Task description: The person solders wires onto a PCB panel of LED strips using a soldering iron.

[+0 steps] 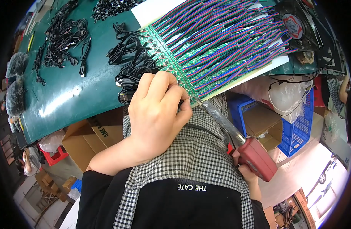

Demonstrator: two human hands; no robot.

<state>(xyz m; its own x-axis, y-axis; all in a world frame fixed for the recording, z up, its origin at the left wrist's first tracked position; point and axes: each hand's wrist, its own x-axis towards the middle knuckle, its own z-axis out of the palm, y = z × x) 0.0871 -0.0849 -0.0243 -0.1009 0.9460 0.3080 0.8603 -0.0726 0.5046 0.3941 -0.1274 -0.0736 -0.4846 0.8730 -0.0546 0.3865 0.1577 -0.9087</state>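
My left hand (156, 107) is closed in a pinch at the near corner of a green circuit board panel (166, 49). Between its fingertips is the end of a black cable, mostly hidden by the fingers. My right hand (247, 171) grips a soldering iron with a red, gun-like handle (258, 158). The iron's wrapped shaft (221, 118) slants up to the left, its tip at the board's corner beside my left fingertips. Rows of red, blue, green and black wires (221, 49) run rightward from the panel. Coiled black cables with USB plugs (131, 72) lie along its left edge.
More black cables (64, 38) lie on the green table (68, 99). A fan (294, 26) stands at the far right. Below the table are a cardboard box (93, 137), blue crates (297, 129) and a red stool (55, 155). Other people sit at both sides.
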